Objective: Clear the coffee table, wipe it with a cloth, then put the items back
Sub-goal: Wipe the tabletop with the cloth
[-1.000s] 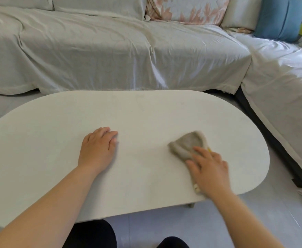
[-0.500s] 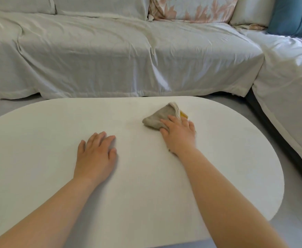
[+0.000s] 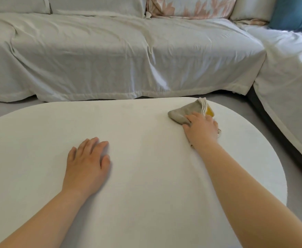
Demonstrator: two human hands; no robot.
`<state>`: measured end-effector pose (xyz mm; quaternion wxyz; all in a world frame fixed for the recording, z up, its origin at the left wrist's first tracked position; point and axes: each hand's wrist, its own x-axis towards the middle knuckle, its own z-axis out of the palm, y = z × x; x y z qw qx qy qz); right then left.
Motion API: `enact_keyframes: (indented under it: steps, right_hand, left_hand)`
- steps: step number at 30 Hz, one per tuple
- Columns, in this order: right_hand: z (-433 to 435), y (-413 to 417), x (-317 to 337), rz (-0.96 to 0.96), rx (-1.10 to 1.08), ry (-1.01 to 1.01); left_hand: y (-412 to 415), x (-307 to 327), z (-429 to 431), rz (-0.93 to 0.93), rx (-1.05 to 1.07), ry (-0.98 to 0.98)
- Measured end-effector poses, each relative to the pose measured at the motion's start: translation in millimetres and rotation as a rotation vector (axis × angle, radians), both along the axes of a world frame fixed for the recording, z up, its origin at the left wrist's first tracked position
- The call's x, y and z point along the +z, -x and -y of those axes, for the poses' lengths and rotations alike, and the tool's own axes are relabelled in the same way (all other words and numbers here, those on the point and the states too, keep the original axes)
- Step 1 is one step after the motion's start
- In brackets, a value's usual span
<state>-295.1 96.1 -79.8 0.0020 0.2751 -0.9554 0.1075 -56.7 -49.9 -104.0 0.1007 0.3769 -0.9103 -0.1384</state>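
A white oval coffee table fills the lower view, with nothing on it but my hands and a cloth. The folded grey-beige cloth, with a yellow patch at its right edge, lies near the table's far right rim. My right hand presses down on the cloth with flat, straight fingers. My left hand rests palm-down on the table's middle, fingers straight, holding nothing.
A sofa under a pale grey cover runs along the far side and turns down the right. A floral cushion and a blue cushion lean at its back. Grey floor separates table and sofa.
My right hand has swept the cloth from the near right edge across to the far right rim of the table. My left hand has stayed flat in place.
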Motion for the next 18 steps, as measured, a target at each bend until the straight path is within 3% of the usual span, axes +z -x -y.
enact_keyframes:
  steps: [8, 13, 18]
  right_hand:
    - [-70, -78, 14, 0.026, 0.081, -0.141]
    - [-74, -33, 51, 0.352, -0.006, 0.236]
    - [-90, -3, 58, 0.426, -0.109, 0.198]
  left_hand:
    - [-1, 3, -3, 0.013, -0.015, -0.006]
    - [-2, 7, -5, 0.013, -0.015, -0.018]
    - [-2, 8, -5, 0.012, -0.014, -0.025]
